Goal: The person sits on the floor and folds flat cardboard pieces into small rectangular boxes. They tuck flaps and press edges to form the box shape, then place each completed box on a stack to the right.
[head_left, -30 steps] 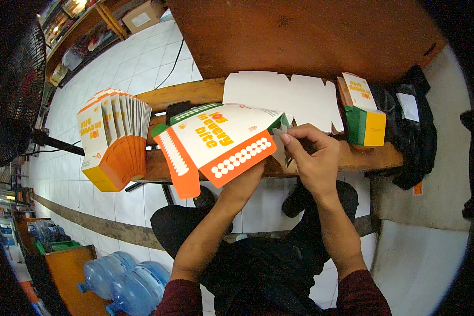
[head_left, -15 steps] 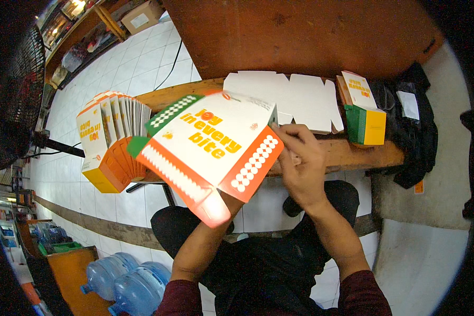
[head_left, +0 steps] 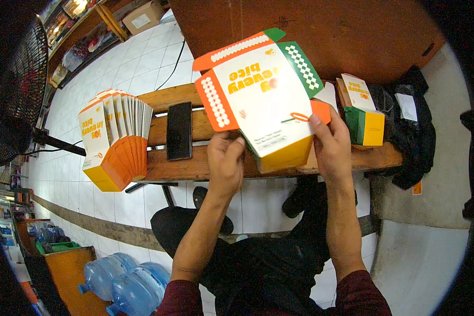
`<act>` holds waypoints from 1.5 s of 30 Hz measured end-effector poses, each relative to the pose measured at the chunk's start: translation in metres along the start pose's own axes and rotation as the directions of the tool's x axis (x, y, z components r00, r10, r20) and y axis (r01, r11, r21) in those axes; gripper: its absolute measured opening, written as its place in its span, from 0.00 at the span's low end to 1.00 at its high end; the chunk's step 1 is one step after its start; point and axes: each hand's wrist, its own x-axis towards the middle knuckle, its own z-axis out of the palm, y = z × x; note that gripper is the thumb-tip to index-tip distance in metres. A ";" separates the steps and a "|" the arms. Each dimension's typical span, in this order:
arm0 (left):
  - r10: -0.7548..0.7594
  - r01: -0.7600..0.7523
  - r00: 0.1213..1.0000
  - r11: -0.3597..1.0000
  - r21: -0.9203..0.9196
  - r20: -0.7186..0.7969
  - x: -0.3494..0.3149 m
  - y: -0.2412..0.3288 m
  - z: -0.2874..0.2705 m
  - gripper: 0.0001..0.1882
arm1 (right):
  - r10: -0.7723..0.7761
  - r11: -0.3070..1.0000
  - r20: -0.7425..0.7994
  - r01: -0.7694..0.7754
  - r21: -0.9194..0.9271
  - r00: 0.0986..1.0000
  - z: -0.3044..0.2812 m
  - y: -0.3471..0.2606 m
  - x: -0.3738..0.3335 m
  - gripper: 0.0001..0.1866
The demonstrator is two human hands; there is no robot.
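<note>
Above the bench, a part-folded cardboard food box (head_left: pixel 247 113) in white, orange, green and yellow is held between my two hands. Its patterned side flaps spread outward, and the printing on its white panel is upside down to me. My left hand (head_left: pixel 226 160) pinches the near left corner, thumb toward me. My right hand (head_left: pixel 333 150) grips the near right side by a small orange flap, thumb on top. The yellow end panel hangs down between the hands. Behind the box, a white cardboard blank (head_left: pixel 328 95) is mostly hidden.
On the wooden bench (head_left: pixel 200 164) lie a fanned stack of folded boxes (head_left: pixel 113 139) at left, a black phone (head_left: pixel 179 130), and a green-yellow box (head_left: pixel 364 116) at right beside dark cloth (head_left: pixel 416 137). A fan (head_left: pixel 23 95) and blue water bottles (head_left: pixel 137 287) are at left.
The box has been turned about half round and moved up and right, so its printing is inverted. My left hand has come out from under it. The phone on the bench is now uncovered.
</note>
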 end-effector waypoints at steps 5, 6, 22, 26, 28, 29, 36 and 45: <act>0.130 -0.109 0.983 0.982 0.155 -0.128 0.010 -0.006 -0.010 0.15 | -0.019 1.000 0.031 0.019 -0.002 0.999 0.012 -0.004 -0.004 0.23; 0.072 -0.009 0.974 0.960 0.279 -0.215 0.015 -0.003 -0.009 0.16 | -0.084 0.994 0.075 0.089 -0.062 0.994 0.011 -0.008 -0.005 0.23; -0.279 -0.392 0.882 0.014 0.920 0.380 -0.009 0.093 0.018 0.13 | 0.039 0.869 0.625 0.282 -0.406 0.780 0.008 -0.021 -0.026 0.14; -0.380 -0.303 0.877 0.039 0.952 0.295 -0.015 0.100 0.011 0.11 | -0.024 0.861 0.707 0.374 -0.344 0.707 0.010 -0.024 -0.026 0.11; -0.357 -0.341 0.872 0.049 0.939 0.335 -0.018 0.101 0.009 0.08 | -0.018 0.880 0.725 0.356 -0.316 0.689 0.012 -0.026 -0.024 0.10; -0.299 -0.394 0.868 0.070 0.916 0.396 -0.019 0.101 0.008 0.07 | -0.008 0.884 0.731 0.347 -0.314 0.682 0.013 -0.028 -0.024 0.10; -0.247 -0.462 0.856 0.023 0.886 0.453 -0.020 0.090 0.006 0.08 | -0.244 0.678 0.697 0.633 -0.375 0.674 0.027 -0.024 -0.036 0.14; -0.135 -0.448 0.869 0.190 0.874 0.475 -0.018 0.088 0.010 0.06 | -0.415 0.562 0.582 0.700 -0.441 0.699 0.032 -0.018 -0.040 0.11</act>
